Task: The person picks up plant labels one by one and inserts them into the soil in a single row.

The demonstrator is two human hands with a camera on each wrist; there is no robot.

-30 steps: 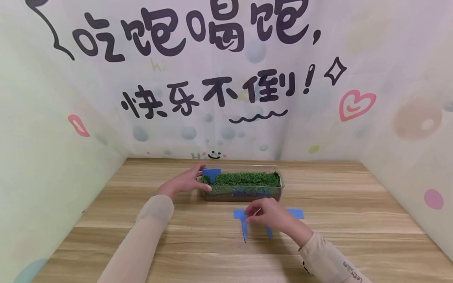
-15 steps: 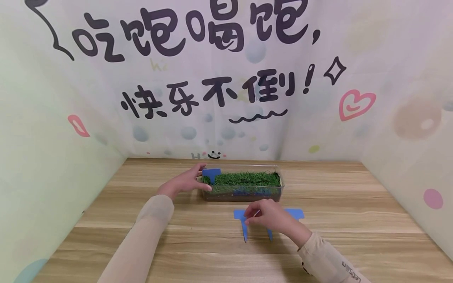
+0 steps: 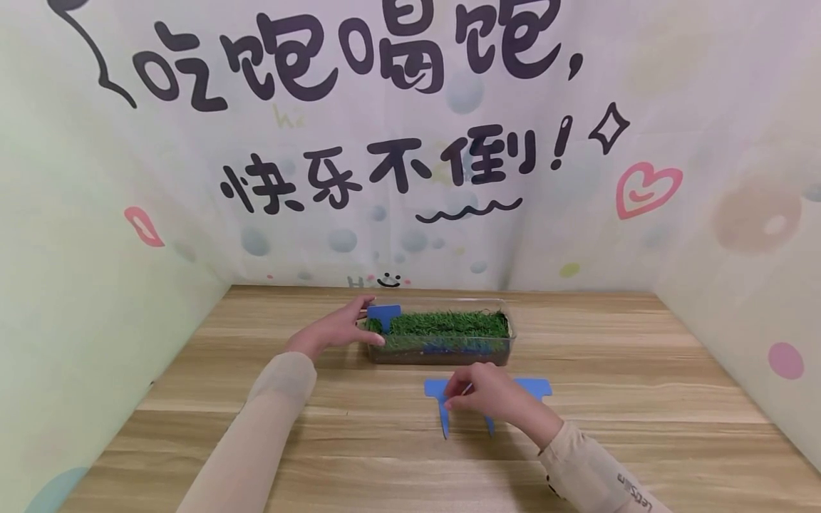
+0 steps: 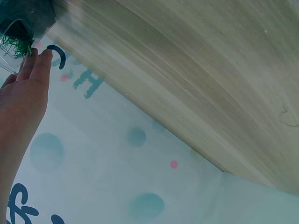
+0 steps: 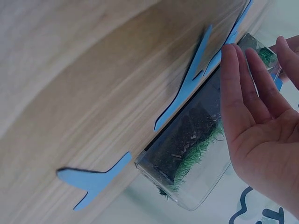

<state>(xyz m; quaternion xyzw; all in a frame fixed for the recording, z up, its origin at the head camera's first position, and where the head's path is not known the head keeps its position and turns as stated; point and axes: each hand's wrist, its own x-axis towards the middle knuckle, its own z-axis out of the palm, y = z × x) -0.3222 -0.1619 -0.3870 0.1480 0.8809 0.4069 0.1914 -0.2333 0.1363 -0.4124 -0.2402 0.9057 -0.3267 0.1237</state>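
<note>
A clear rectangular box (image 3: 442, 359) of soil and green grass (image 3: 449, 324) stands at the table's back. One blue T-shaped plant label (image 3: 384, 312) stands upright at its left end. My left hand (image 3: 336, 329) grips that end, thumb over the front rim and fingers behind. Three more blue plant labels lie flat before the box: a left one (image 3: 445, 420), a middle one (image 3: 491, 426) mostly covered by my right hand (image 3: 490, 392), and a right one (image 3: 539, 387). The right fingertips are at the left label; in the right wrist view those fingers (image 5: 230, 84) look nearly straight.
The wooden table (image 3: 359, 456) ends against a white backdrop (image 3: 410, 235) printed with black characters. Pale side walls (image 3: 90, 342) stand to left and right. Beige sleeves (image 3: 256, 427) cover both forearms.
My right thumb and fingertips have drawn slightly closer together over the left label. My left hand, the box and the labels stay where they were.
</note>
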